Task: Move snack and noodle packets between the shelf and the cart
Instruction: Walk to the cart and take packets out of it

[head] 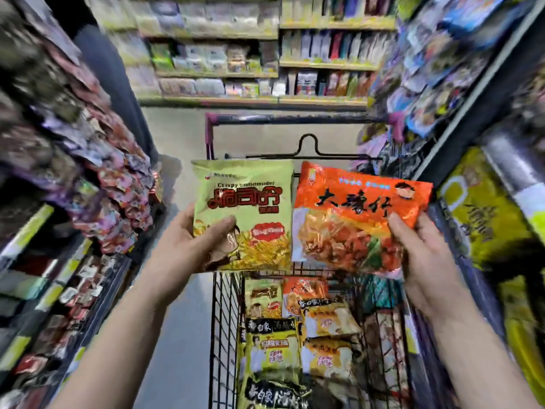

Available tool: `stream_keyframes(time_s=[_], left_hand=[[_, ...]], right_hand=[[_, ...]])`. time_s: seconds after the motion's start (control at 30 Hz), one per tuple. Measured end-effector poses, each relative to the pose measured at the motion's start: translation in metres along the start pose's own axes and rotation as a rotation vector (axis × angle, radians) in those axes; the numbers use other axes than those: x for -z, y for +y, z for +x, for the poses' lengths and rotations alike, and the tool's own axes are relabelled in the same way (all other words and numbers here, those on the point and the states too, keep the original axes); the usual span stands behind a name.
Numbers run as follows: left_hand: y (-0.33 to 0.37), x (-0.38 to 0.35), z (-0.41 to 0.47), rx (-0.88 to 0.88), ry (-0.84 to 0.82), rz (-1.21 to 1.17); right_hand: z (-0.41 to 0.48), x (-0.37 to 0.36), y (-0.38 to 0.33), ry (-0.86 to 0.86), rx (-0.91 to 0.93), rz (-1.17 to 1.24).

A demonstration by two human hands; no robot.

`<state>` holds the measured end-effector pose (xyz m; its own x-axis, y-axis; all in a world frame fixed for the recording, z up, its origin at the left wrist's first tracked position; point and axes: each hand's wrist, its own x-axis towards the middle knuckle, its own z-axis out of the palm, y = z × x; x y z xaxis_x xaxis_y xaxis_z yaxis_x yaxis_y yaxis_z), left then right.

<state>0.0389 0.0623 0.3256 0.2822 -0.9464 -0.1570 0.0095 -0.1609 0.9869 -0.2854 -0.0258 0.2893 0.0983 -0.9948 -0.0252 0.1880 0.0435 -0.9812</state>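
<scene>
Hands [190, 236] with "Crispy" packet [244, 208], orange packet [354, 216]

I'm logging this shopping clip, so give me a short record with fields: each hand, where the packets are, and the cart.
left: left hand grips green packet at its lower left
right: right hand grips orange packet at its right edge
position: both packets side by side above the cart
cart contents: yellow noodle packets, plus green and orange ones
sides: stocked shelves, blurred

Green packet [250, 202] read "Crispy", orange packet [348, 219] showed 大 and 仔, yellow packets [274, 349] in the cart [225, 320] read 白象.
</scene>
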Motion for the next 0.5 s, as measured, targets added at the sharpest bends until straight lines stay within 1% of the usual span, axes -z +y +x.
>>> stream_keyframes(time_s=[0.13,0.27,0.33,0.43,0.5], left_hand=[[0.047,0.001,-0.021,-0.069,-0.042,-0.035],[0.077,0.004,-0.041,-0.143,-0.086,-0.076],[0.087,0.006,-0.050,-0.175,-0.132,-0.109],[0.098,0.010,-0.062,-0.243,-0.191,-0.108],[0.104,0.014,-0.072,-0.259,-0.281,-0.131]], right_hand=[[-0.029,-0.005,-0.067,-0.021,0.044,0.029],[-0.068,-0.003,-0.110,0.004,0.079,0.034],[-0.090,-0.005,-0.125,0.037,0.099,0.027],[-0.128,-0.011,-0.141,0.130,0.174,0.015],[-0.156,-0.018,-0.148,0.187,0.215,0.002]])
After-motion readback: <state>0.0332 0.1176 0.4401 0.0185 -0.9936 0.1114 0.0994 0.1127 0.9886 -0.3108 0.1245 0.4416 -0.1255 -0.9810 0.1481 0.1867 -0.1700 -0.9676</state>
